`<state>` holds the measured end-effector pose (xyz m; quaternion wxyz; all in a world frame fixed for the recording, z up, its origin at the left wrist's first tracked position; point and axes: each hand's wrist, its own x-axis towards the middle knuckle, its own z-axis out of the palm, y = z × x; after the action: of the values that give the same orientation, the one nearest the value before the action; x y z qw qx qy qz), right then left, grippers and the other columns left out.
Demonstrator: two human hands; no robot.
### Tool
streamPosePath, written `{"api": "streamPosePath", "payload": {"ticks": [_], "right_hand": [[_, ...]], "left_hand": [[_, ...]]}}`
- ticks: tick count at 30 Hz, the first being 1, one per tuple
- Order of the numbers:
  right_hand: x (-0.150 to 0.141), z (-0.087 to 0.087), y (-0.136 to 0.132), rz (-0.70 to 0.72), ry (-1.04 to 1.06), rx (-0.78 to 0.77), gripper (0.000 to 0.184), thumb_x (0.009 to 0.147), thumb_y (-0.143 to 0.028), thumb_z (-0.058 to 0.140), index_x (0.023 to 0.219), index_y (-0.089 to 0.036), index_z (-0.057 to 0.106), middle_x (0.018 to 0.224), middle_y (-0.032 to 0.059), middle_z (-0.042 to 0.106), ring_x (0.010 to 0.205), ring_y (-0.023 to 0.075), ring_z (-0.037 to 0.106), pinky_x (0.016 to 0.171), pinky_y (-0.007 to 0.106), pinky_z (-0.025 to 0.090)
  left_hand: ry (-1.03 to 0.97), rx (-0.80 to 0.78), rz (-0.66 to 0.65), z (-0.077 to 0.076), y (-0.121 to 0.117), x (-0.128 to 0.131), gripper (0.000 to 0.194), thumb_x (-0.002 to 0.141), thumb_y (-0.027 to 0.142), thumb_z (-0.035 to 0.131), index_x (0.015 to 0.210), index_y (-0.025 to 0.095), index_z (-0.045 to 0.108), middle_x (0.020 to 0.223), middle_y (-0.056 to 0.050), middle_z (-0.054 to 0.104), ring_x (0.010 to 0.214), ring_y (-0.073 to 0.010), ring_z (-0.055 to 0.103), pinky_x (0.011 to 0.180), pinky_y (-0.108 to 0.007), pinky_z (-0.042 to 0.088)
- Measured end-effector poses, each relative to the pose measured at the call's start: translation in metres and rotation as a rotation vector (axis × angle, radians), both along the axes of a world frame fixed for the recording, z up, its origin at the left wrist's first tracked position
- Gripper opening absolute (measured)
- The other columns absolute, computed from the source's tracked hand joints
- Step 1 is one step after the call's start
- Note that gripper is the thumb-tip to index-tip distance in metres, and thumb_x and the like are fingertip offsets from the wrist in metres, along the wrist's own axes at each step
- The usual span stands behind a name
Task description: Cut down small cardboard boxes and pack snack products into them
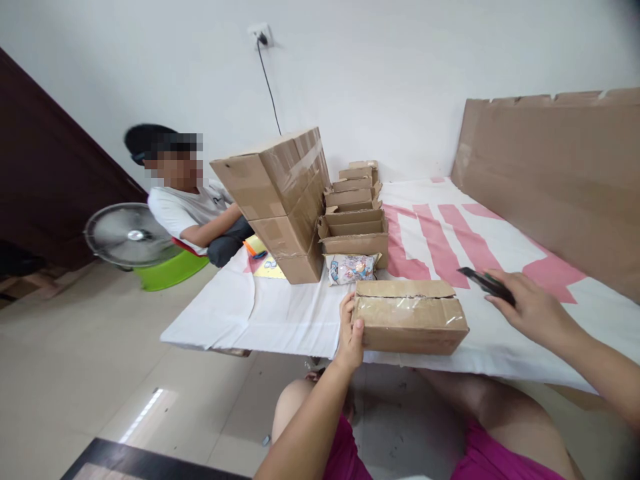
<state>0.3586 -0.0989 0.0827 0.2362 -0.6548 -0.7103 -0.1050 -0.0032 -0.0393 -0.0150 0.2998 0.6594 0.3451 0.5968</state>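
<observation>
A long cardboard box (410, 323) lies near the table's front edge, its taped top showing a slit along the seam. My left hand (351, 333) grips the left end of this box, thumb on the near side and fingers behind. To the right of the box, my right hand (525, 303) is closed around a dark utility knife (493, 287), its blade pointing left and held apart from the box. Just behind the box lies a printed plastic packet (351, 269), leaning by an open cardboard box (356, 233).
Several open boxes (350, 190) stand in a row towards the wall. Left of them rises a stack of closed cartons (285, 200). A large cardboard sheet (550, 180) stands at the right. A person (195, 213) sits beyond the table's left side, near a fan (135, 235).
</observation>
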Motion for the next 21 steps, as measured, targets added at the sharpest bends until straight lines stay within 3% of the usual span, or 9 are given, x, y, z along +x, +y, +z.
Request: {"api": "streamPosePath", "payload": {"ticks": [4, 7, 12, 21], "right_hand": [[-0.073, 0.059, 0.019, 0.363, -0.215, 0.013, 0.039, 0.099, -0.031, 0.045, 0.137, -0.026, 0.051, 0.103, 0.0054, 0.070, 0.086, 0.0197, 0.069, 0.071, 0.031, 0.052], [-0.119, 0.079, 0.035, 0.488, -0.428, -0.090, 0.043, 0.095, -0.022, 0.053, 0.137, -0.026, 0.054, 0.092, 0.0040, 0.070, 0.079, 0.0204, 0.068, 0.064, 0.031, 0.050], [-0.155, 0.085, 0.049, 0.535, -0.581, -0.116, 0.043, 0.092, -0.012, 0.051, 0.132, -0.025, 0.059, 0.085, 0.0056, 0.070, 0.076, 0.0227, 0.067, 0.063, 0.034, 0.047], [-0.151, 0.089, 0.046, 0.541, -0.671, -0.108, 0.047, 0.090, -0.006, 0.044, 0.130, -0.026, 0.060, 0.089, 0.0065, 0.071, 0.077, 0.0232, 0.066, 0.064, 0.037, 0.045]], "left_hand": [[0.005, 0.020, 0.021, 0.000, 0.000, 0.001, 0.048, 0.096, 0.056, 0.039, 0.126, 0.022, 0.053, 0.140, -0.013, 0.045, 0.138, -0.0294, 0.038, 0.116, -0.051, 0.027], [0.005, 0.028, 0.022, 0.000, -0.001, 0.002, 0.046, 0.096, 0.055, 0.039, 0.126, 0.023, 0.053, 0.139, -0.013, 0.045, 0.137, -0.0285, 0.039, 0.115, -0.050, 0.028], [-0.001, 0.026, 0.027, 0.001, -0.001, 0.000, 0.049, 0.096, 0.056, 0.037, 0.128, 0.022, 0.053, 0.139, -0.014, 0.046, 0.136, -0.0287, 0.041, 0.115, -0.050, 0.030], [0.009, 0.040, 0.055, 0.001, 0.001, 0.001, 0.050, 0.095, 0.058, 0.038, 0.125, 0.022, 0.054, 0.137, -0.013, 0.048, 0.135, -0.0293, 0.041, 0.114, -0.051, 0.030]]}}
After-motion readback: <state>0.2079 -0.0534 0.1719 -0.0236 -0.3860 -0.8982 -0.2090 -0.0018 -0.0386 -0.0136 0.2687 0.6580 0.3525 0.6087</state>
